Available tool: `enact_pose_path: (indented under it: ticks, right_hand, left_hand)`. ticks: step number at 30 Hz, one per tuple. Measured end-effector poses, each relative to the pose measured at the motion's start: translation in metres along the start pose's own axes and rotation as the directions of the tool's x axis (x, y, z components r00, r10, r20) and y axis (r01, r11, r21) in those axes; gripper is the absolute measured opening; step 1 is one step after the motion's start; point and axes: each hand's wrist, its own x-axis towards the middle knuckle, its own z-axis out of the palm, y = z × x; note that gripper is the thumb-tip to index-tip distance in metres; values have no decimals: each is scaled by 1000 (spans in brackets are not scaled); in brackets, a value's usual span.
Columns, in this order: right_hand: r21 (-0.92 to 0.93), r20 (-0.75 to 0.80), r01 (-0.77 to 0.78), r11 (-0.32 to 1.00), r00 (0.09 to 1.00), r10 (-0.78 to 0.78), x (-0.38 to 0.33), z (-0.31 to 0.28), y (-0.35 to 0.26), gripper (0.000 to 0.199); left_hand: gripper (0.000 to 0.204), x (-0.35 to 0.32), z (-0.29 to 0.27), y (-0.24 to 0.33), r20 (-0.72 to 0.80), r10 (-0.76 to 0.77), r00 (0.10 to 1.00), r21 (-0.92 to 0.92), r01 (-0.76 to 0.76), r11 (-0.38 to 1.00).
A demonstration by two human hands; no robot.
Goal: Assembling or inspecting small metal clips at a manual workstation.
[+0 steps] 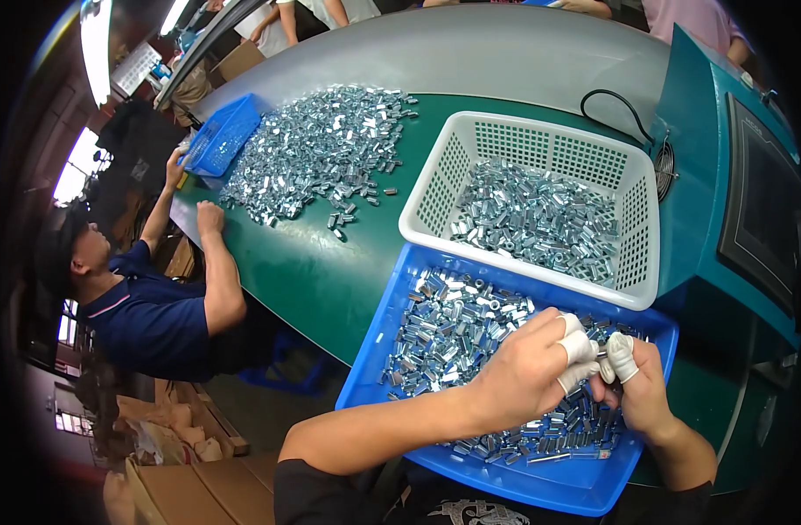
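1. Hex coupling nuts [444, 328], silver and elongated, fill much of the blue tray [584, 477] in front of us.
2. Above that tray, we pinch a small silver piece [602, 354], mostly hidden, between the fingers of our left hand [527, 359] and right hand [641, 389]; white finger cots [579, 346] cover several fingertips.
3. Just beyond the tray, we see a white perforated basket [523, 262] holding more nuts.
4. Farther left, a loose heap [321, 144] of them lies on our green tabletop [313, 280], near a co-worker [160, 319] with one hand at a blue basket [221, 136].
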Motion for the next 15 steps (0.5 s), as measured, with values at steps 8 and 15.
enact_pose_path:
  ticks: [8, 15]
  right_hand:
    - [135, -20, -35, 990, 999, 38, 1, 0, -2, 41]
    - [-59, -81, 47, 997, 995, -51, -4, 0, -4, 44]
  left_hand:
    - [22, 7, -6, 13, -68, -97, 993, -9, 97, 995]
    - [16, 0, 1, 5, 121, -297, 947, -35, 303, 952]
